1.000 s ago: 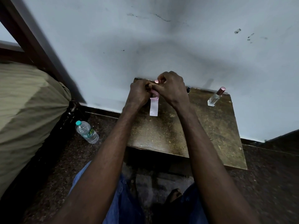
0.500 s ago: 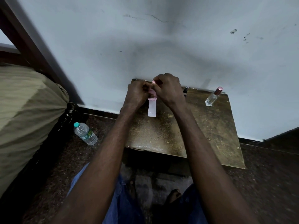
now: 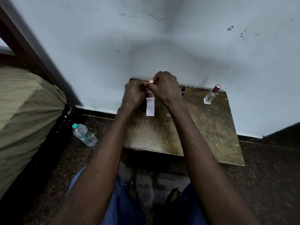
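My left hand (image 3: 134, 93) and my right hand (image 3: 165, 88) meet at the far edge of a small wooden table (image 3: 203, 135), close to the wall. Their curled fingers together grip a small pink-capped item (image 3: 151, 81), and most of it is hidden inside the hands. Just below the hands is a narrow pink-and-white box (image 3: 150, 108) with its top flap open. I cannot tell whether a finger touches the box.
A clear perfume bottle with a rose cap (image 3: 211, 95) stands at the table's far right. A small dark bottle (image 3: 183, 89) is beside my right hand. A water bottle (image 3: 84, 135) lies on the floor at left, next to an olive-covered bed (image 3: 27, 111).
The hands stay together in the same spot, with only small finger shifts around the pink cap. The view has drifted slightly.
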